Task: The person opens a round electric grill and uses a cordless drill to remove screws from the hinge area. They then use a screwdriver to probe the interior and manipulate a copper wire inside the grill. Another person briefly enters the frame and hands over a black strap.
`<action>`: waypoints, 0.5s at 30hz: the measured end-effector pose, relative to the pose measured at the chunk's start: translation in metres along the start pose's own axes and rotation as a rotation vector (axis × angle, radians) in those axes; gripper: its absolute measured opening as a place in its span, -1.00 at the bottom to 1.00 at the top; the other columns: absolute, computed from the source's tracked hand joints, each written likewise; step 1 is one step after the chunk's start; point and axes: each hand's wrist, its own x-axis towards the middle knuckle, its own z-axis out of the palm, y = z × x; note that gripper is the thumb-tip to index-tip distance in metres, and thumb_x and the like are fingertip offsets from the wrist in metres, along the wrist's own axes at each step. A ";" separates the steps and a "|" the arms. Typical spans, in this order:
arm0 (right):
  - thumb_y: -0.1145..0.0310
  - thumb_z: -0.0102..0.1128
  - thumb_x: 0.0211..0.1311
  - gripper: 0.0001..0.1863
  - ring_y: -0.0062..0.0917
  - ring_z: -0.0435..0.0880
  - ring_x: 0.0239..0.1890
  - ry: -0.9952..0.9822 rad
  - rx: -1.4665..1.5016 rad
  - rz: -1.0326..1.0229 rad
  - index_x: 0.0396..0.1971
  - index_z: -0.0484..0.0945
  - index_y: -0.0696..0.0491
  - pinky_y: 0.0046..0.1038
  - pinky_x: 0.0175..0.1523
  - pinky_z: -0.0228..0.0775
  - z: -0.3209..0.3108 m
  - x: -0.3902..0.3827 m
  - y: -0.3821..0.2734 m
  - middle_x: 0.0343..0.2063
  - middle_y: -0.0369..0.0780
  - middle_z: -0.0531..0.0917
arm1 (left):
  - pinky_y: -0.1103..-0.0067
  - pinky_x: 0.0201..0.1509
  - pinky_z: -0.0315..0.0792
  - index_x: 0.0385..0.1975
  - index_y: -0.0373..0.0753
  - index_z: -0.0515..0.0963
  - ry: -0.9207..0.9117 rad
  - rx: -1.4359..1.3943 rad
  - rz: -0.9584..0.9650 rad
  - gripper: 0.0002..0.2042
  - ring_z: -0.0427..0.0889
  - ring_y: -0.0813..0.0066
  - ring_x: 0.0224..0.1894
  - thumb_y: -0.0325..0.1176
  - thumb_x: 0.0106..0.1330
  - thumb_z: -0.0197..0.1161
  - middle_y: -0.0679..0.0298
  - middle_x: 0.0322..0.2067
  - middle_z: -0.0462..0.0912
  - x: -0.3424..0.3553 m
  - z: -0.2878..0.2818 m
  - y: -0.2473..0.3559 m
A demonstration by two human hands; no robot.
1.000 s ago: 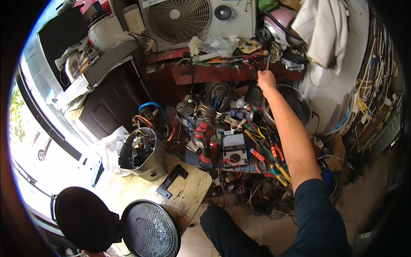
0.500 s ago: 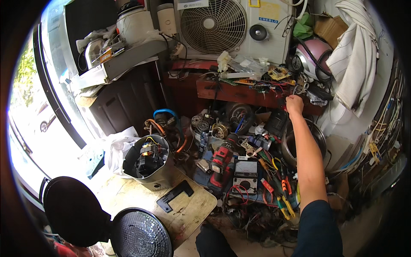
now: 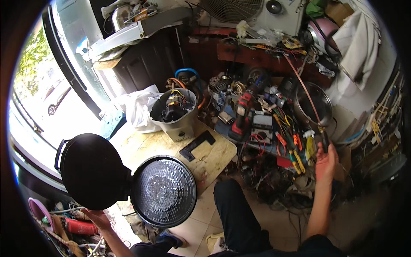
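In my right hand (image 3: 326,162), closed round it, is a dark-handled tool (image 3: 325,139) with a brass-coloured part at its upper end. A long thin reddish line (image 3: 306,91) runs from there up to the cluttered ledge; I cannot tell if it is rod or cord. My left hand (image 3: 97,220) is at the lower left, its fingers stretched toward the lower rim of the raised black lid (image 3: 92,171). Whether they touch it is unclear. Joined to that lid by a hinge, the round electric griddle's dimpled lower half (image 3: 164,191) faces up.
A wooden board (image 3: 216,154) holds a black L-shaped piece (image 3: 197,145) and a grey housing (image 3: 175,129) with a motor. Beyond are a red drill (image 3: 242,115), a multimeter (image 3: 261,127), pliers (image 3: 295,160) and a metal pot (image 3: 314,107). A red cylinder (image 3: 81,227) lies lower left.
The view has tipped down and shifted left. My right hand has come from the far ledge to the near right, bringing the dark-handled tool. My left hand has come into view.
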 end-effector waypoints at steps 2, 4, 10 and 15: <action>0.22 0.09 0.52 -0.54 -0.58 0.69 -0.21 -0.040 0.075 0.011 0.27 0.47 0.15 -0.58 -0.21 0.51 0.022 -0.043 -0.001 -0.02 -0.11 0.71 | 0.35 0.46 0.26 0.44 -0.11 0.29 -0.015 0.055 0.072 -0.28 0.40 0.41 0.38 0.30 0.48 0.00 0.31 0.40 0.40 -0.004 -0.017 0.002; 0.18 0.08 0.55 -0.56 -0.57 0.65 -0.13 0.008 0.131 0.177 0.25 0.48 0.11 -0.55 -0.21 0.52 0.038 -0.072 -0.008 -0.02 -0.23 0.64 | 0.34 0.45 0.28 0.40 -0.15 0.32 -0.121 -0.047 0.048 -0.28 0.42 0.38 0.35 0.31 0.49 -0.02 0.27 0.35 0.44 0.002 -0.045 0.001; 0.20 0.16 0.49 -0.60 -0.45 0.65 0.05 -0.334 -0.007 0.376 0.19 0.52 0.09 -0.46 0.15 0.51 0.121 -0.172 0.002 0.04 -0.19 0.64 | 0.33 0.33 0.39 0.31 -0.08 0.41 -0.166 0.065 0.115 -0.39 0.50 0.40 0.25 0.27 0.55 -0.14 0.36 0.24 0.54 0.037 -0.023 -0.012; 0.51 0.26 0.25 -0.59 -0.34 0.67 0.08 -0.889 -1.203 -0.114 0.12 0.56 0.16 -0.33 0.21 0.50 0.158 -0.236 0.017 0.02 -0.12 0.68 | 0.38 0.42 0.38 0.34 -0.28 0.38 0.048 0.052 0.132 -0.17 0.48 0.35 0.33 0.29 0.28 0.31 0.25 0.28 0.52 -0.026 0.052 0.021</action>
